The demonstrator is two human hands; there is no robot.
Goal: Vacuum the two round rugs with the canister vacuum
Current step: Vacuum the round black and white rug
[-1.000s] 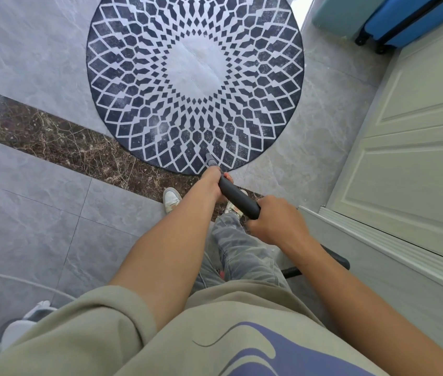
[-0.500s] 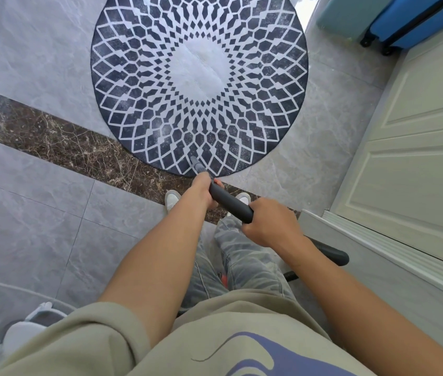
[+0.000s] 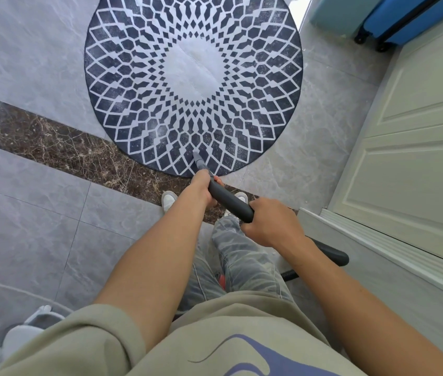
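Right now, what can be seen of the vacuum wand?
The vacuum wand is a matte dark grey tube, plastic-looking, slanting down and forward to a narrow paler nozzle over the near edge of the round rug. The left hand grips it near the front, the right hand further back; behind, a ribbed black hose shows.

Round rug (image 3: 193, 85): flat-pile cloth, matt; dark patches are seen speckled pale.
Floor tiles (image 3: 25, 50) around the rug: grey, stone-look, smooth, faint sheen noted.
Strip (image 3: 52, 142) under the rug's near edge: brown veined marble, polished.
Wand (image 3: 228, 198) at the rug's near edge: dark plastic, matt, smooth; a paler grey plastic nozzle (image 3: 198, 161) is noted at its tip.
Panelled door (image 3: 418, 131) right of the rug: painted, smooth, satin.
Suitcase (image 3: 405, 17) beyond the rug, rightward: blue hard plastic, glossy.
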